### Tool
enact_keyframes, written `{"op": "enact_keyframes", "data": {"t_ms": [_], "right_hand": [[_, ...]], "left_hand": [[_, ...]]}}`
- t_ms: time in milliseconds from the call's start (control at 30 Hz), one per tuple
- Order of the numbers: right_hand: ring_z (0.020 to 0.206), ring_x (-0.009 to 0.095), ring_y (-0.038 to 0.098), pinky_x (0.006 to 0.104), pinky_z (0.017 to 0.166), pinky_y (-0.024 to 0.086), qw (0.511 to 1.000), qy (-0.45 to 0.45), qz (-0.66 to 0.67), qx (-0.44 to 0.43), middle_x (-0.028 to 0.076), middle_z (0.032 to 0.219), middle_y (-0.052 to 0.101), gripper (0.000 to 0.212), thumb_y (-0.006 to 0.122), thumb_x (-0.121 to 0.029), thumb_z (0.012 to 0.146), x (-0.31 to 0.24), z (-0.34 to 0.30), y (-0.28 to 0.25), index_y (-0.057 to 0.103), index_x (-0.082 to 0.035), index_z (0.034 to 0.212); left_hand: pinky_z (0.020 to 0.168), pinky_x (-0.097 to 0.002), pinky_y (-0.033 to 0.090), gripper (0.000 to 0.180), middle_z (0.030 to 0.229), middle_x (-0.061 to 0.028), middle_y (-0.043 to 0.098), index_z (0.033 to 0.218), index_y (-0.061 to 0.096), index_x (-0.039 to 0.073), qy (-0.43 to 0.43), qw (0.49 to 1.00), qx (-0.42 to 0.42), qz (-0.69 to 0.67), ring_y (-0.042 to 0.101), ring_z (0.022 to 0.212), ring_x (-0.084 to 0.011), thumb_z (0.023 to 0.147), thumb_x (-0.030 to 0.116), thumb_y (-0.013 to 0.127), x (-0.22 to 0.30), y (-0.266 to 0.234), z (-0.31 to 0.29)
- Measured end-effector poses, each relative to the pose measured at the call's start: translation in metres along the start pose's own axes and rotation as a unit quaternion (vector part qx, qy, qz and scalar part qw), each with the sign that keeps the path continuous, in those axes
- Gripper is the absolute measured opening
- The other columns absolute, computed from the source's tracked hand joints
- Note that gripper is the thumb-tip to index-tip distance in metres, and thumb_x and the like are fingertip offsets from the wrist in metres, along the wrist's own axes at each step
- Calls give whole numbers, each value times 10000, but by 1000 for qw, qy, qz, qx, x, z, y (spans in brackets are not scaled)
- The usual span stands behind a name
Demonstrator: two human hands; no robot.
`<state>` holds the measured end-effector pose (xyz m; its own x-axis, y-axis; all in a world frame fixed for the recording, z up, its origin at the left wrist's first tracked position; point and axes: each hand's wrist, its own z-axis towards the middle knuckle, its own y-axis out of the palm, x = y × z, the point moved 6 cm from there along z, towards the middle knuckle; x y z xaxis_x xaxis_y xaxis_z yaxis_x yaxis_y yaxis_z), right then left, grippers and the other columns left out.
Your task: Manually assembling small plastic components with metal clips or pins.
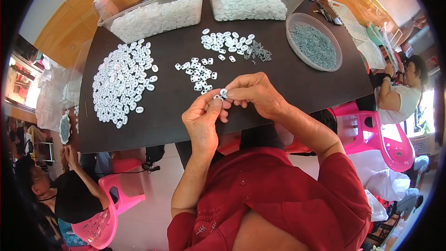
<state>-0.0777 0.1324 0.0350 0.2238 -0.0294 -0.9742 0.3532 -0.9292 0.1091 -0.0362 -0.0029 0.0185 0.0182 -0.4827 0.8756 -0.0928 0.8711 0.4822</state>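
Over the front part of the dark table [251, 80], my hands meet in front of my chest. Between the fingertips of my left hand [203, 117] is a small white plastic piece [217, 96]. A second small white oval piece [224, 93] is pinched by my right hand [258, 94], close against the first. Just beyond my fingers lies a small heap of white pieces with dark holes [199, 72]. Farther back are loose white oval pieces [223, 41], beside a little pile of grey screw-like parts [258, 52].
A wide spread of finished-looking white ovals [121, 81] covers the left side. Two see-through bins [203, 4] of white pieces stand at the back. A round tub [338, 60] of grey parts sits at right. Co-workers sit on both sides, near pink chairs [395, 146].
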Motion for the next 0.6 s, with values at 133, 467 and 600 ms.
{"op": "enact_keyframes", "data": {"t_ms": [133, 467, 600], "right_hand": [[604, 75, 533, 198, 506, 395, 1000, -18, 19, 8, 45, 697, 634, 173, 651, -147, 765, 1, 0, 3, 669, 22, 798], [651, 70, 569, 194, 573, 442, 998, -57, -32, 9, 48, 756, 654, 139, 626, -80, 834, 2, -7, 9, 650, 29, 916], [707, 59, 584, 220, 630, 483, 991, -123, -4, 51, 40, 776, 656, 110, 610, -15, 826, 4, -12, 12, 623, 47, 915]], "left_hand": [[500, -214, 451, 178, 773, -110, 651, 1028, 614, -80, 14, 1000, 12, -12, 564, 582, -112, 878, 4, 569, 3, -1, -1], [499, -220, 453, 169, 767, -112, 652, 1018, 617, -77, 1, 1000, 11, -6, 568, 583, -116, 879, 6, 570, 1, -3, -1], [498, -224, 453, 161, 769, -118, 652, 1011, 622, -72, -5, 1000, 13, -15, 564, 578, -116, 879, 5, 571, 1, -6, -2]]}}
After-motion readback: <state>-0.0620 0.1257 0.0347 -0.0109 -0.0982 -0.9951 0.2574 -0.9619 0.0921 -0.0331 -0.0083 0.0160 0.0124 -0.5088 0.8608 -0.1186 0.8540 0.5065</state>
